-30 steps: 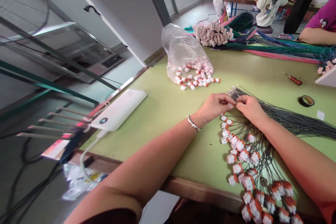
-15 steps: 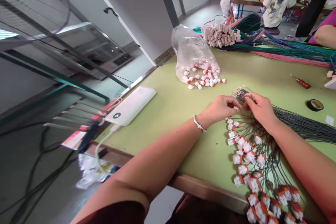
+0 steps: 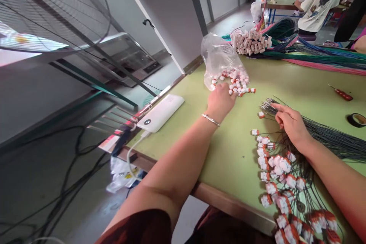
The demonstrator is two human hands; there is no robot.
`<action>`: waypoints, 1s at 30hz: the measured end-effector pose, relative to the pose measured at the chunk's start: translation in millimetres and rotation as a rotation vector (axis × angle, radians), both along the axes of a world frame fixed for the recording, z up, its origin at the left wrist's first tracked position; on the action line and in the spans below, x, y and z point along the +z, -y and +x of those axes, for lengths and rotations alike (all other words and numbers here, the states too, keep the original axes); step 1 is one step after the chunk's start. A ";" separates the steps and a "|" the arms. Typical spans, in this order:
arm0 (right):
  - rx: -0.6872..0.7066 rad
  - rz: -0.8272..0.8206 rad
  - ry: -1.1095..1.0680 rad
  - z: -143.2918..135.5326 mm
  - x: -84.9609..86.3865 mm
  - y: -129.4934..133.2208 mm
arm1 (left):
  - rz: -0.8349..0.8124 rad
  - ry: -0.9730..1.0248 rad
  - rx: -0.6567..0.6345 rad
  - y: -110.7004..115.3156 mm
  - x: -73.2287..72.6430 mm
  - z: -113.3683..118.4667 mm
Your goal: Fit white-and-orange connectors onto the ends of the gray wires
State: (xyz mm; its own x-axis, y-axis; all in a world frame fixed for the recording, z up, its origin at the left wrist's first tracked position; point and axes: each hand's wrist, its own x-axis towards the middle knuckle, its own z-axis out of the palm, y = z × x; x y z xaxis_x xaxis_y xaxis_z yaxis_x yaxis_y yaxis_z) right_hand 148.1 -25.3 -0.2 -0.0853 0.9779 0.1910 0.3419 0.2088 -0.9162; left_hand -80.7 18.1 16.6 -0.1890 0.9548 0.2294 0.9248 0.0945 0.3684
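My left hand [image 3: 220,101] reaches over the loose white-and-orange connectors [image 3: 242,81] at the mouth of a clear plastic bag [image 3: 219,55]. Its fingertips are hidden among them, so I cannot make out a grip. On the bundle of black wires [image 3: 326,133], my right hand [image 3: 292,124] has its index finger laid along the wires near their bare metal ends [image 3: 267,105], the other fingers curled in. Below it, wires with connectors on their ends [image 3: 281,166] trail toward the table's front edge. One connector [image 3: 261,114] rests by the metal ends.
A white power bank [image 3: 161,113] with a cable lies at the table's left edge. On the right are a red-handled awl [image 3: 343,94] and a roll of black tape [image 3: 357,119]. Bundled coloured wires [image 3: 320,55] with pale connectors [image 3: 251,42] lie behind. A person [image 3: 321,5] sits further back.
My left hand has moved from beside the right hand up and away to the loose connectors. A connector now lies near the wire ends. My right hand stays at the bundle; the view has shifted.
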 end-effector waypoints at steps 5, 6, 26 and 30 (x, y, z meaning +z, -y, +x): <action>0.007 -0.225 -0.084 -5.4 0.2 -0.1 | -0.108 -0.114 -0.026 -20.4 -18.0 -21.5; 0.011 -0.266 -0.104 -5.9 0.9 -0.5 | -0.091 -0.101 -0.039 -21.1 -19.5 -21.9; -0.012 -0.132 0.010 -8.1 0.9 3.5 | -0.319 1.117 -0.448 34.6 -14.7 56.0; 0.011 -0.006 0.152 -9.1 0.2 6.9 | -0.298 1.090 -0.422 39.7 -10.8 61.5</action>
